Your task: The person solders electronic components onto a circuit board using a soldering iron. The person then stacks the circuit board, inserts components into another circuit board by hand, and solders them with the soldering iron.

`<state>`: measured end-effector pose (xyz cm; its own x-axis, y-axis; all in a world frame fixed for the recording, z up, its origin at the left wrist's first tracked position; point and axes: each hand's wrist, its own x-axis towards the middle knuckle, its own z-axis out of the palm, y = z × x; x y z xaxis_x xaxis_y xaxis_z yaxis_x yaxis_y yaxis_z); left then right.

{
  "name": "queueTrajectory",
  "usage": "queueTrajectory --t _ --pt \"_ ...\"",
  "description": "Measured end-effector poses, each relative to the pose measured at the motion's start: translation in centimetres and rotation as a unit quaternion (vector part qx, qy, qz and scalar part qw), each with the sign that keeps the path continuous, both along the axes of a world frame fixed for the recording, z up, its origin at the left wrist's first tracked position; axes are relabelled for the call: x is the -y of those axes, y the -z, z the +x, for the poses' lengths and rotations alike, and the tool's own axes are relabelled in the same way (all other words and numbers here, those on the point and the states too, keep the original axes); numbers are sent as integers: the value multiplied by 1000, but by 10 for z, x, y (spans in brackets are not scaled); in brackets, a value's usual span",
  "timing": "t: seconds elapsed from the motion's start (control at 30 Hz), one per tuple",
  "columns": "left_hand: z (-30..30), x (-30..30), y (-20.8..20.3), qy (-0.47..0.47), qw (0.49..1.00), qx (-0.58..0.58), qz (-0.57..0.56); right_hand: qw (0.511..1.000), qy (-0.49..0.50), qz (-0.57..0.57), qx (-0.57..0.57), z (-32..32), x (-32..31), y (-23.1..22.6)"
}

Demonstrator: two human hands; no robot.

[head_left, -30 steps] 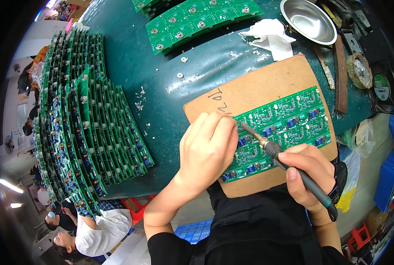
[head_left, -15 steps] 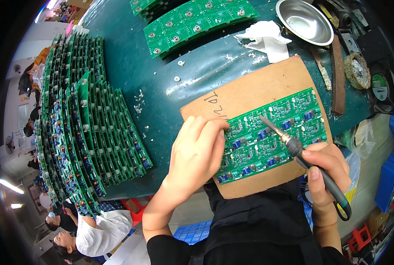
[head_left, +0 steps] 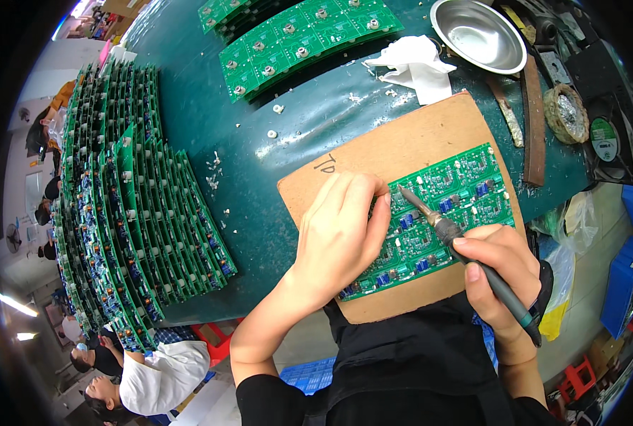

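A green circuit board point(head_left: 441, 245) with blue and white parts lies on a brown cardboard sheet point(head_left: 373, 153). My right hand point(head_left: 505, 266) holds a soldering iron point(head_left: 446, 228) by its dark handle, slanting down to the left. The iron's tip is at the board's upper left part; I cannot tell whether it touches. Over the board's left side lies my left hand point(head_left: 338, 234), closed, with thumb and forefinger pinched close to the tip. Whatever is between those fingertips is hidden. The hand covers the board's left edge.
Upright green boards point(head_left: 132, 199) stand in dense rows at left. More boards point(head_left: 309, 42) are stacked at the back. A white cloth point(head_left: 416, 67), a metal bowl point(head_left: 480, 35) and a ring-shaped holder point(head_left: 565, 113) are at back right. People sit beyond the table at lower left.
My left hand has shifted right over the board's left side, its fingertips now pinched. The iron's tip has moved left along the board toward them. The whole view has shifted slightly.
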<state>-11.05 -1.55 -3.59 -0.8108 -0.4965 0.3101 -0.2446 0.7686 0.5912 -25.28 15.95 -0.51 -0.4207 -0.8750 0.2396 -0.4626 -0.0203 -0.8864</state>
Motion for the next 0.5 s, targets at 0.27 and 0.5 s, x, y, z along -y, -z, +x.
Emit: queueTrajectory --t 0.27,0.5 --pt "-3 -1 -3 7 999 12 -41 1000 -3 -9 15 -5 -4 -1" --pt "-10 -6 -4 -6 993 38 -108 999 -24 6 29 -11 1 -1"
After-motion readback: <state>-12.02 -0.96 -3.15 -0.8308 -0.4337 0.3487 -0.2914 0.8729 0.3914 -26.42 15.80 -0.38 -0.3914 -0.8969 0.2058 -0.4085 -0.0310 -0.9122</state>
